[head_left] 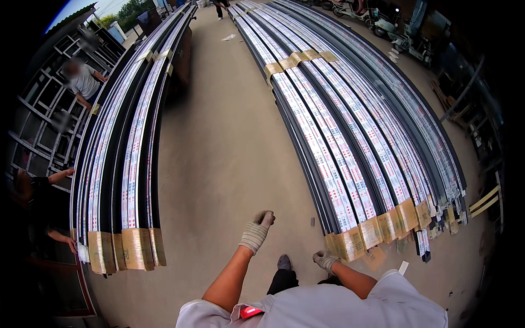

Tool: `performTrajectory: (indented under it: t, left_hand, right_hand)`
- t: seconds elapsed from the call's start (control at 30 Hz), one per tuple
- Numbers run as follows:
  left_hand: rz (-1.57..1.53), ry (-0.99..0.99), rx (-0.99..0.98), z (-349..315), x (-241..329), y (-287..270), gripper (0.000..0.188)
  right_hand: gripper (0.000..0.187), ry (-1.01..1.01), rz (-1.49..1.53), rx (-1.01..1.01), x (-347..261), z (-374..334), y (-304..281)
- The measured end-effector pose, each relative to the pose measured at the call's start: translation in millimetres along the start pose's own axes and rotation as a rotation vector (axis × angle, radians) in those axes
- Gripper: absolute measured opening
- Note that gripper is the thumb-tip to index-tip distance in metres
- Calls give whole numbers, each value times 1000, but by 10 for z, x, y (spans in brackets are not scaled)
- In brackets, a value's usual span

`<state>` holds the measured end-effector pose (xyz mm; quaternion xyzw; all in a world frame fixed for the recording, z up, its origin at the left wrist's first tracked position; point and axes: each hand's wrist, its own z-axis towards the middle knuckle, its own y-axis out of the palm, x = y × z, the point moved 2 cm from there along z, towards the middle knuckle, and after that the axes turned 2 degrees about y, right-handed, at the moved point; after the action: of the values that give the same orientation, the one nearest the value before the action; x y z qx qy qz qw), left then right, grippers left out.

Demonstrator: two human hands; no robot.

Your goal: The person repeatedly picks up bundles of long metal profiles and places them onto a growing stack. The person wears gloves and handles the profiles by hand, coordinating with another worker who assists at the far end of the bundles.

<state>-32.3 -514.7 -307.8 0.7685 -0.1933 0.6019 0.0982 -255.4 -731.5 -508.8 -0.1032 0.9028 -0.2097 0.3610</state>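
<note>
My left hand (256,232), in a pale knitted work glove, is raised over the walkway between two long stacks with its fingers curled closed. Nothing shows in it. My right hand (326,261), gloved too, hangs lower, beside the near end of the right stack of long profiles (342,158); its fingers are also curled and I see nothing in them. Dark profiles there carry white printed film, and brown tape (345,245) wraps their ends. Neither hand visibly holds a profile. The left stack of profiles (131,180) has similar brown wrapping (136,250) at its near end.
At the left, a co-worker in grey (86,81) and another person's arm (61,176) are beside the left stack, near metal frames (46,128). Scooters (385,27) stand at the far right. Someone's legs (220,10) show at the far end of the walkway.
</note>
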Motion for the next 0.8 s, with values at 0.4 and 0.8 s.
performTrajectory:
  t: [0.4, 0.8]
  left_hand:
    - [592, 1492, 178, -2875, 3745, -1123, 36]
    - [1283, 1390, 95, -4376, 3607, -1901, 36]
  right_hand:
    - [40, -84, -41, 0, -271, 331, -451]
    - [23, -7, -16, -175, -262, 304, 204]
